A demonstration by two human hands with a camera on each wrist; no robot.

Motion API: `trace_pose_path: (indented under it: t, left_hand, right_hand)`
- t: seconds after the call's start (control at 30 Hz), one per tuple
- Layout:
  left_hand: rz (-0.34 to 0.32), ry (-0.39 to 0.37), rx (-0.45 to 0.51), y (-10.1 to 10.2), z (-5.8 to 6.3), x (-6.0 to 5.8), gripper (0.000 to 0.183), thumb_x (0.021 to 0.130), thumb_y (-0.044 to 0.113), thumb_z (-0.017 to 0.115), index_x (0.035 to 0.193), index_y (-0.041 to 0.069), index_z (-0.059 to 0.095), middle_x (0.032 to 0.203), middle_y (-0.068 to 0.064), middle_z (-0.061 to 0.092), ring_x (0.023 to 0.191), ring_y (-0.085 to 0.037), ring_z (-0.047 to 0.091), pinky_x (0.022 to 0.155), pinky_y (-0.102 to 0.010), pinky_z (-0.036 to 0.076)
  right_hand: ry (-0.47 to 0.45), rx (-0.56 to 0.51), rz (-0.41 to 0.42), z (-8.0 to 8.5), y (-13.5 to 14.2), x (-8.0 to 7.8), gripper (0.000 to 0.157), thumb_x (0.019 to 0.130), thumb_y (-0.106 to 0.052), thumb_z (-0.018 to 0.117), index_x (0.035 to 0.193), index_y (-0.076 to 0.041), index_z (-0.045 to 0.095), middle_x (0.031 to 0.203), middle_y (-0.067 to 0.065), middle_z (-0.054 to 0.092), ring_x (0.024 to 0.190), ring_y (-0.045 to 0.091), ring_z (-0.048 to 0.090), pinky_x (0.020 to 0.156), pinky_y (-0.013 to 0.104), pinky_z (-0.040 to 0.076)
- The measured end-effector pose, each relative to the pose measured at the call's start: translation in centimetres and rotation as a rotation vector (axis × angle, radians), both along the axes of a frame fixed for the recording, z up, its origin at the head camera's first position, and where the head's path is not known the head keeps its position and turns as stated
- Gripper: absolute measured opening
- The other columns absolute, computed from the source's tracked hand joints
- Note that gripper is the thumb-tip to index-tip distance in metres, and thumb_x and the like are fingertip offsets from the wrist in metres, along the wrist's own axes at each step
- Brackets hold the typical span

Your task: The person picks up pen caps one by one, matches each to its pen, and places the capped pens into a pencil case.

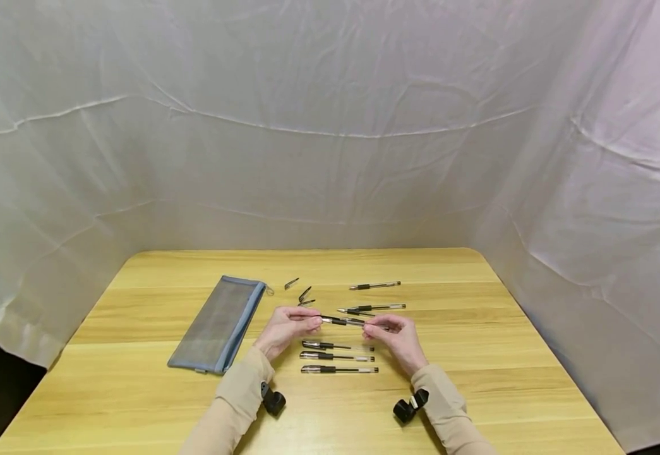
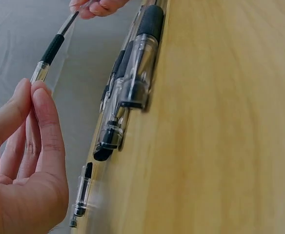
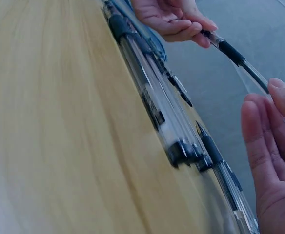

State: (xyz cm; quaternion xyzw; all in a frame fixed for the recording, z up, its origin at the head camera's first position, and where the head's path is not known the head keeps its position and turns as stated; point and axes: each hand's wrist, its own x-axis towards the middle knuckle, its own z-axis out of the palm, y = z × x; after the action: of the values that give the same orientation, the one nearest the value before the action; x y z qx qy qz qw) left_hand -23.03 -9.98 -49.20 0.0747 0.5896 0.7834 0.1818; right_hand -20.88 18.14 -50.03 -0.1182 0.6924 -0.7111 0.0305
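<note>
A clear-barrelled pen with a black grip (image 1: pixel 338 320) is held level between both hands above the table. My left hand (image 1: pixel 288 328) pinches its clear end just beyond the grip, thumb against fingertips. Farther along the barrel, my right hand (image 1: pixel 396 338) pinches it between thumb and fingers. Nearer the body lie three capped pens side by side, the closest being a pen (image 1: pixel 339 369) with its cap to the left. Beyond the right hand, uncapped pens rest on the wood, including a pen (image 1: pixel 375 285) at the back; in the right wrist view a bare pen tip (image 3: pixel 199 127) shows.
Several loose clear pen caps, one cap (image 1: pixel 291 284) farthest back, lie beyond the left hand. A blue-edged mesh zip pouch (image 1: pixel 216 322) lies flat to the left. The wooden table (image 1: pixel 506 379) has grey cloth (image 1: pixel 307 158) hanging behind and at both sides.
</note>
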Motion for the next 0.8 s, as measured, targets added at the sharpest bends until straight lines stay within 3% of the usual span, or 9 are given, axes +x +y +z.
trace_pose_path:
  t: [0.23, 0.4, 0.5, 0.6, 0.73, 0.8]
  left_hand:
    - [0.035, -0.001, -0.03, -0.8, -0.3, -0.4, 0.044, 0.092, -0.008, 0.065, 0.13, -0.023, 0.049, 0.096, -0.001, 0.078, 0.089, -0.014, 0.075, 0.088, -0.031, 0.06]
    - [0.053, 0.006, -0.106, -0.9, -0.3, -0.6, 0.042, 0.089, -0.006, 0.069, 0.126, -0.021, 0.055, 0.097, -0.009, 0.078, 0.086, -0.015, 0.076, 0.086, -0.031, 0.06]
    - [0.073, 0.03, -0.188, -0.8, -0.3, -0.7, 0.037, 0.088, -0.005, 0.071, 0.121, -0.019, 0.061, 0.098, -0.015, 0.078, 0.083, -0.016, 0.076, 0.084, -0.03, 0.061]
    - [0.102, 0.094, -0.35, -0.7, -0.3, -0.7, 0.03, 0.088, 0.001, 0.074, 0.115, -0.011, 0.068, 0.098, -0.017, 0.078, 0.081, -0.011, 0.073, 0.083, -0.025, 0.059]
    - [0.14, 0.197, -0.555, -0.5, -0.2, -0.7, 0.022, 0.086, 0.008, 0.078, 0.106, -0.003, 0.076, 0.097, -0.015, 0.078, 0.078, -0.007, 0.066, 0.08, -0.023, 0.052]
    - [0.148, 0.231, -0.607, -0.4, -0.1, -0.6, 0.02, 0.085, 0.008, 0.079, 0.102, -0.001, 0.077, 0.096, -0.015, 0.077, 0.078, -0.007, 0.064, 0.078, -0.025, 0.051]
  right_hand:
    - [-0.019, 0.116, -0.009, -0.1, 1.3, -0.2, 0.035, 0.089, -0.008, 0.074, 0.116, 0.013, 0.066, 0.105, 0.031, 0.071, 0.083, 0.013, 0.074, 0.081, 0.03, 0.061]
    - [-0.018, 0.184, 0.037, -0.1, 1.9, -0.4, 0.033, 0.09, -0.005, 0.072, 0.116, 0.014, 0.066, 0.11, 0.035, 0.069, 0.084, 0.012, 0.075, 0.082, 0.026, 0.06]
    - [-0.013, 0.202, 0.072, -0.2, 2.1, -0.4, 0.032, 0.091, -0.002, 0.07, 0.116, 0.016, 0.065, 0.108, 0.036, 0.069, 0.084, 0.011, 0.075, 0.081, 0.026, 0.06]
    - [-0.005, 0.224, 0.082, -0.3, 2.2, -0.5, 0.029, 0.091, -0.001, 0.069, 0.114, 0.016, 0.065, 0.104, 0.036, 0.07, 0.077, 0.011, 0.074, 0.072, 0.026, 0.061]
    - [0.018, 0.312, 0.049, -0.4, 2.1, -0.4, 0.024, 0.09, -0.003, 0.071, 0.109, 0.012, 0.069, 0.095, 0.031, 0.073, 0.066, 0.009, 0.067, 0.058, 0.023, 0.056]
    - [0.035, 0.373, 0.027, -0.3, 2.0, -0.4, 0.021, 0.089, -0.004, 0.073, 0.106, 0.009, 0.072, 0.091, 0.028, 0.073, 0.062, 0.007, 0.064, 0.055, 0.021, 0.052]
